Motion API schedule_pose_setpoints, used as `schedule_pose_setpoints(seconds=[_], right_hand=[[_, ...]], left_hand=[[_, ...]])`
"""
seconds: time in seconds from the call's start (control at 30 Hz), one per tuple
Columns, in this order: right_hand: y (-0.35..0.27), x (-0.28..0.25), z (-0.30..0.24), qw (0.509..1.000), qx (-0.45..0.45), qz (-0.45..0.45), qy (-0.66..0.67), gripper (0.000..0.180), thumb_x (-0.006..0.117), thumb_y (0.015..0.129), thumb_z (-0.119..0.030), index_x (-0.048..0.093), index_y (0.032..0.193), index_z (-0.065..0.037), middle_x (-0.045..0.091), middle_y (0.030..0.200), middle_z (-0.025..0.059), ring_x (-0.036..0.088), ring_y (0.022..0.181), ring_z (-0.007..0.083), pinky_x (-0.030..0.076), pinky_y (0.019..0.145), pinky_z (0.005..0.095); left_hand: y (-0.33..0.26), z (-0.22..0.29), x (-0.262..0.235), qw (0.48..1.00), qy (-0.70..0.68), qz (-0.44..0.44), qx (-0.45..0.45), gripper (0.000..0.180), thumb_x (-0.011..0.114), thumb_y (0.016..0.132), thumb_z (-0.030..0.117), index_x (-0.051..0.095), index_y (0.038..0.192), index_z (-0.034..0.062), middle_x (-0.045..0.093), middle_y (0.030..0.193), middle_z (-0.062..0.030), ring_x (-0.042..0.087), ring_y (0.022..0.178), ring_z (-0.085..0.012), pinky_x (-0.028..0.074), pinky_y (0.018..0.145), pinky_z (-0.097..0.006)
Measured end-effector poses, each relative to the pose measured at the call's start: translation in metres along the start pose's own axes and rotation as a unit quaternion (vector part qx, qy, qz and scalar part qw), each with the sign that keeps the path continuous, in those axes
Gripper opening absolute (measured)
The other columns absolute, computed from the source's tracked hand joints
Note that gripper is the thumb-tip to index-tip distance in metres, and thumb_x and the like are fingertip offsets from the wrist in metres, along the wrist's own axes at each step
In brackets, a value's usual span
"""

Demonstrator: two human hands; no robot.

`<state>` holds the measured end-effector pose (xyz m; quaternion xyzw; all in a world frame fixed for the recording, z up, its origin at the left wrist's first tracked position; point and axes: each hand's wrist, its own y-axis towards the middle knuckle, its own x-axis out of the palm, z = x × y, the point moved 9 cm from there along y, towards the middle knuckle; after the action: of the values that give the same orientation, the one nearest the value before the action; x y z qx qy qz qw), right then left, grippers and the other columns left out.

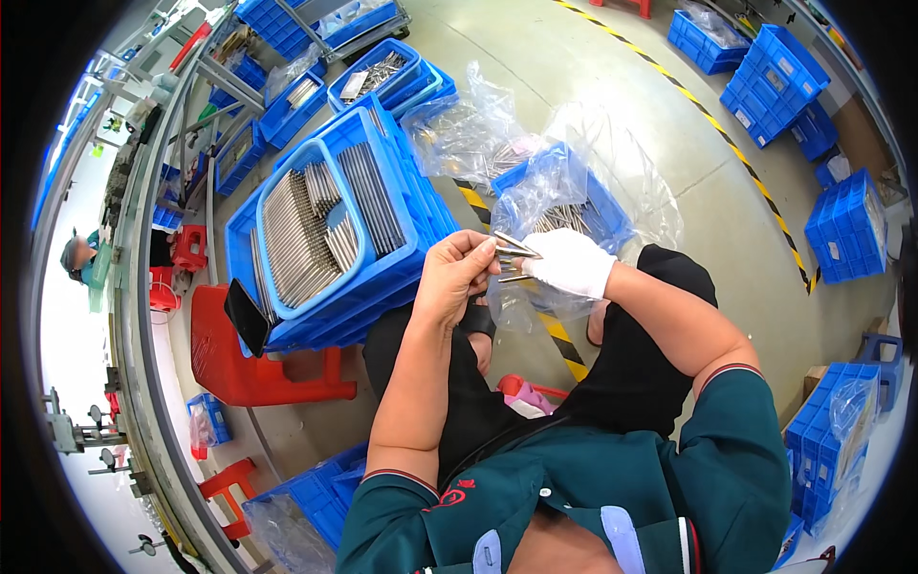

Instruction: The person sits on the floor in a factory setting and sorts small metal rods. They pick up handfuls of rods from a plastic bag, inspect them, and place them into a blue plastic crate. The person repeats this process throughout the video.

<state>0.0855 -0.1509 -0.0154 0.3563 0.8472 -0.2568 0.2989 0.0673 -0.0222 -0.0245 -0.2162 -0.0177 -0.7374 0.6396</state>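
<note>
My bare left hand [457, 271] pinches the ends of a few slim, shiny metal rods [516, 246] in front of my knees. My right hand [571, 262], in a white glove, is closed round the other ends of these rods. Just beyond the hands is a blue bin [608, 207], partly covered by clear plastic, with a heap of loose metal rods [561, 217] in it. Left of my hands, a light blue tray [316, 308] rests in a larger blue crate [406, 251] and carries metal rods [304, 225] laid in tight rows.
A dark flat panel [249, 319] leans at the crate's near corner, above a red stool [225, 349]. Clear plastic bags [459, 129] spread beyond the bin. Blue crates [773, 86] stand along the right side. At far left, a person [84, 258] is beside a metal-framed bench.
</note>
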Motion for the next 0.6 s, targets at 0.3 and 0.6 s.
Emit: schedule_pose_setpoints(seconds=[0.3, 0.6], right_hand=[[0.005, 0.004, 0.003, 0.999, -0.011, -0.025, 0.022, 0.039, 0.049, 0.088, -0.040, 0.060, 0.092, -0.003, 0.061, 0.081, 0.0195, 0.059, 0.080, 0.0364, 0.045, 0.073, 0.0421], [-0.010, 0.034, -0.012, 0.855, 0.058, -0.184, 0.481, 0.022, 0.060, 0.088, -0.030, 0.057, 0.084, -0.008, 0.049, 0.061, -0.0034, 0.041, 0.048, 0.0047, 0.030, 0.043, 0.0219]], left_hand=[[-0.007, 0.028, 0.000, 0.964, 0.200, 0.083, 0.157, 0.015, 0.061, 0.089, 0.013, 0.062, 0.090, -0.0017, 0.057, 0.071, -0.0007, 0.050, 0.065, -0.0051, 0.041, 0.060, -0.020], [0.016, 0.000, -0.002, 0.978, -0.173, 0.035, 0.110, 0.021, 0.053, 0.094, 0.025, 0.058, 0.094, 0.0046, 0.062, 0.097, -0.0102, 0.060, 0.091, -0.0200, 0.049, 0.074, -0.031]])
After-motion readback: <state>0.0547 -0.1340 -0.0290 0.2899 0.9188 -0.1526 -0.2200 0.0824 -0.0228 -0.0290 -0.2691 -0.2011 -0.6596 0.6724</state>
